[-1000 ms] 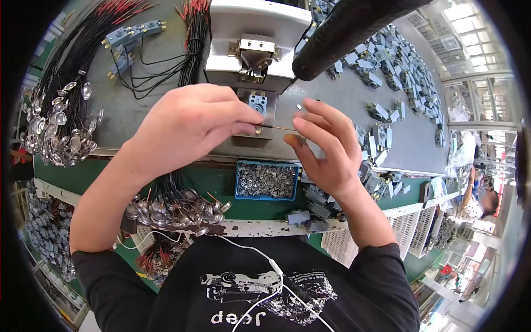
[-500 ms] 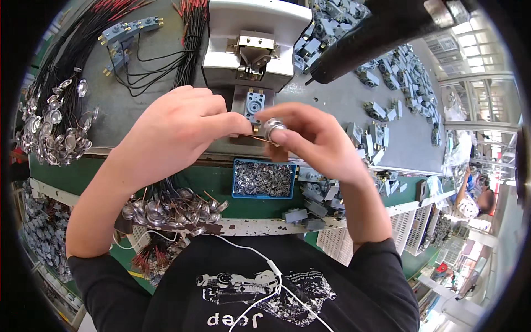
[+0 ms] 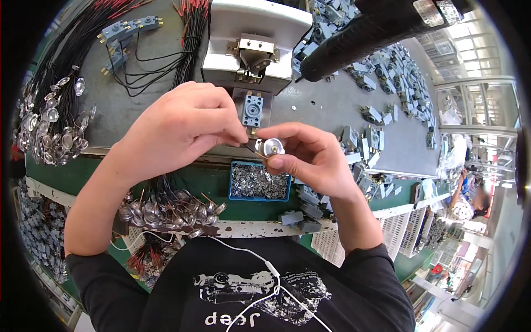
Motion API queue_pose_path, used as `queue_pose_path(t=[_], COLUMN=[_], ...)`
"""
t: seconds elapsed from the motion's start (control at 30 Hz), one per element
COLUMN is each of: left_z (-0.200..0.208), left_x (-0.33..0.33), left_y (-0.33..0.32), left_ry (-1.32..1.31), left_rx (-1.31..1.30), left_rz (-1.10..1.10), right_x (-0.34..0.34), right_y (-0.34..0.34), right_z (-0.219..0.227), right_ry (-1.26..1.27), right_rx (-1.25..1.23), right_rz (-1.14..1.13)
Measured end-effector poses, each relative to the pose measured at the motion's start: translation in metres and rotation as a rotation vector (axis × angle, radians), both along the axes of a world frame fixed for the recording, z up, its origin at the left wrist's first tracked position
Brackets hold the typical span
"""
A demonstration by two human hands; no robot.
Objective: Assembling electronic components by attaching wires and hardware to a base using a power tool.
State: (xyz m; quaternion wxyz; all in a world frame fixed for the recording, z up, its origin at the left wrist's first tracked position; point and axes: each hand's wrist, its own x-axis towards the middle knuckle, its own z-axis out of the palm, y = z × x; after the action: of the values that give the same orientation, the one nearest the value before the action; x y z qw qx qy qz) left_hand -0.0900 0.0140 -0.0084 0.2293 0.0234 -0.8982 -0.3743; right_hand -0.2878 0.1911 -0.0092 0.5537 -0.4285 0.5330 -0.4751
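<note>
My right hand (image 3: 321, 160) pinches a small round silver metal cap (image 3: 274, 147) between thumb and fingers, its cupped face with a small centre stud turned up. Close by, the fingers of my left hand (image 3: 182, 127) are closed on a thin dark lead (image 3: 250, 148) that runs to the cap's side. Just beyond both hands, a grey-blue rectangular switch block (image 3: 253, 109) with a round centre and brass terminals sits in a metal holder below a bench press (image 3: 257, 52). Neither hand touches the block.
A blue tray (image 3: 230, 188) of small metal parts stands at the table's near edge. Metal caps on leads lie in bundles (image 3: 171, 210) nearby and at left (image 3: 52, 130). Grey blocks (image 3: 409, 88) cover the right side. A black tube (image 3: 354, 44) reaches in from upper right.
The cap has tilted in my right hand, so its cupped face now shows. Both hands have shifted slightly nearer to me. The black tube appears a little further left.
</note>
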Motion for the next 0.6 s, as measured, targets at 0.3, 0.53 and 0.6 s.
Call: queue_pose_path(t=[0.3,0.53,0.6], left_z=[-0.006,-0.017,-0.017], left_x=[0.003,0.005,0.011], left_y=[-0.012,-0.003,-0.001], left_ry=[0.032,-0.077,-0.093], left_rx=[-0.203,-0.172,-0.136], left_rz=[-0.18,-0.309,-0.196], right_x=[-0.021,-0.019,-0.019], right_y=[-0.035,-0.054,-0.045], right_z=[0.002,-0.004,0.013], right_ry=[-0.1,0.128,0.492], right_rx=[0.133,0.12,-0.001], right_rz=[0.353,0.58,0.424])
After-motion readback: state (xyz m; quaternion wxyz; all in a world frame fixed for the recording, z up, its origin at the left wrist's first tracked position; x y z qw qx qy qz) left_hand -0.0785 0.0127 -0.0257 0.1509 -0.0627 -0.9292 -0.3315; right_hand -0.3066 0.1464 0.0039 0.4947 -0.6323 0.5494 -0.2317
